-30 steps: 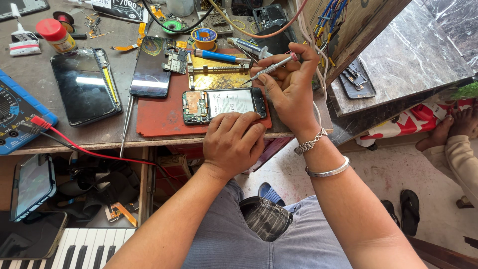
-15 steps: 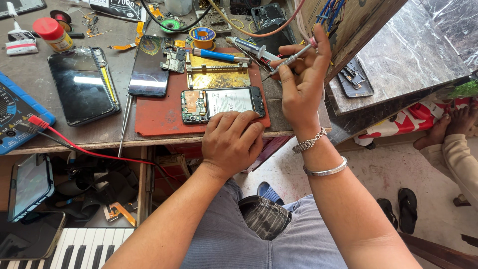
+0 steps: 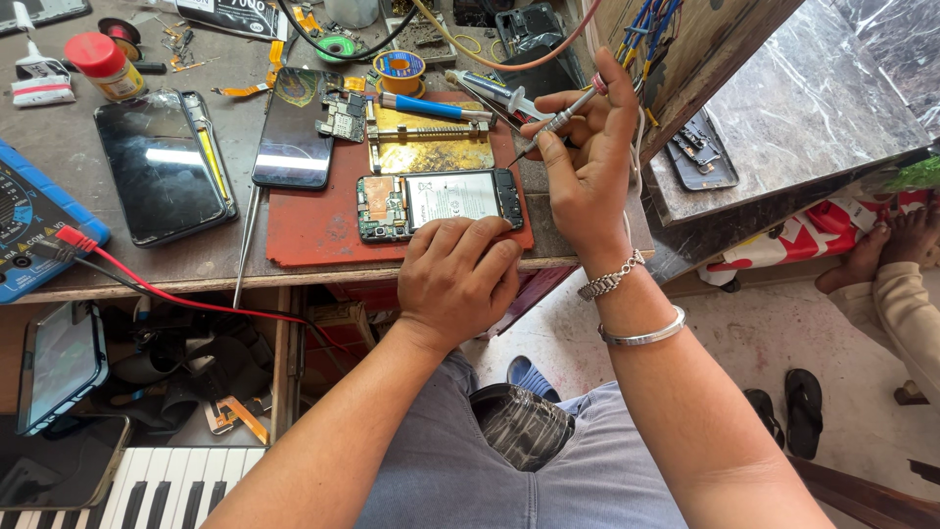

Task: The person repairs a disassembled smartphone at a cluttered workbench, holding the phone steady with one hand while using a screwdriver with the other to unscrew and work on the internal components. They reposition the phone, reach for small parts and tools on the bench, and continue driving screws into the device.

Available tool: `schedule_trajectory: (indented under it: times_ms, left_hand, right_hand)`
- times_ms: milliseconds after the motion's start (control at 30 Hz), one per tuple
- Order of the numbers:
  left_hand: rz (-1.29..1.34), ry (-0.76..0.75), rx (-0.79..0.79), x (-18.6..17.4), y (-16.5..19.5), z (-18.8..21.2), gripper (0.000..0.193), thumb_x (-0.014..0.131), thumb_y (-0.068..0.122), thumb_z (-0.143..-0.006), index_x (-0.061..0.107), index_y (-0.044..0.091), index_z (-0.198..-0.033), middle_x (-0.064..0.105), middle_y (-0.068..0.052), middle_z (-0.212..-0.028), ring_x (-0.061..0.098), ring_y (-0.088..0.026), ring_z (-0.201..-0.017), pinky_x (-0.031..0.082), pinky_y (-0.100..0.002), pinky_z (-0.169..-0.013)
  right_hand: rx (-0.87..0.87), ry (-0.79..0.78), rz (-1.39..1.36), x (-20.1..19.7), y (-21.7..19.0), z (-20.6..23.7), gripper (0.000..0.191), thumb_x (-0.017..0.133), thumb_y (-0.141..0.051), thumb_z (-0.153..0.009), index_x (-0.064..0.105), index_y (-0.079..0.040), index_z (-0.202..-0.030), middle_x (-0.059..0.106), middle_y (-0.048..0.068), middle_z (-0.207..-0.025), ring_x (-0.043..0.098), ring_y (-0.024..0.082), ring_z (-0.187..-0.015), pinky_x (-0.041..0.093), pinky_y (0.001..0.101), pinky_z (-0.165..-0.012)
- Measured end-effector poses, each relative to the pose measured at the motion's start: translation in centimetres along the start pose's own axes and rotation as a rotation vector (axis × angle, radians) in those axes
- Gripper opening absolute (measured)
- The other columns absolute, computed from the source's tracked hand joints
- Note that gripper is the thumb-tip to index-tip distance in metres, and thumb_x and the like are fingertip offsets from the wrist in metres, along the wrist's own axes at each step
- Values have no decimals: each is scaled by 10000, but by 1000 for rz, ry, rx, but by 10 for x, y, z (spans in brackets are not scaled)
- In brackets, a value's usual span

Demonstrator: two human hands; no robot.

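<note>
Opened phone (image 3: 441,201), back off, battery and boards exposed

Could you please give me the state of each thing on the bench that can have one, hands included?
Opened phone: back off, board and battery exposed, flat on the red mat.
Left hand: resting palm down at the phone's near edge.
Right hand: raised, gripping a thin tool, tip angled down.
Tablet: screen dark, face up.
Black phone: screen dark.
Red-capped bottle: capped, upright.
</note>
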State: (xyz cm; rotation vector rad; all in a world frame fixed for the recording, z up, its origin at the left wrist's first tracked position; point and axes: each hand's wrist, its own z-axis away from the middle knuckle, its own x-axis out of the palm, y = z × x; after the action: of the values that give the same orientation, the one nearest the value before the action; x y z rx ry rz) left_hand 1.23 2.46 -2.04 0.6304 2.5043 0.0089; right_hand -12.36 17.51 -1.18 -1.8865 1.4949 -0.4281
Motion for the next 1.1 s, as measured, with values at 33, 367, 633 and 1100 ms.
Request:
schedule_trajectory:
  times_ms: [33,367,633,1100]
  left_hand:
    - [0,0,1,0,0,0,64,691,167,-907,685,158,-971,682,24,-1116,656,-184,-997,481,-369,-940]
    - [2,-7,2,0,-1,1,58,693,173,-911,681,159,-966,680,24,-1109,655,-186,-988,482,-368,-942]
    - [-2,1,1,0,0,0,28,681,178,-940,669,156,-954,676,28,-1108,658,-186,-995,486,-370,-943]
    - [4,2,2,-1,0,-1,38,680,180,-934,665,155,-958,674,24,-1113,658,-190,-996,481,-374,-943]
  right_hand:
    - [-5,-1,1,0,0,0,712,542,167,-1130,170,-162,-1641,601,151,-1343,698,158,-1130,586,272,-999]
    - [38,-5,-23,1,1,1,707,545,154,-1117,162,-142,-1632,589,147,-1348,699,157,-1131,608,276,-960]
    - [26,-18,15,1,-2,-1,570,529,36,-1179,227,-135,-1631,633,129,-1299,693,139,-1085,597,260,-920]
    - [-179,96,539,11,-15,-2,613,799,-109,-1061,424,-123,-1546,621,48,-1033,625,99,-894,565,250,-841]
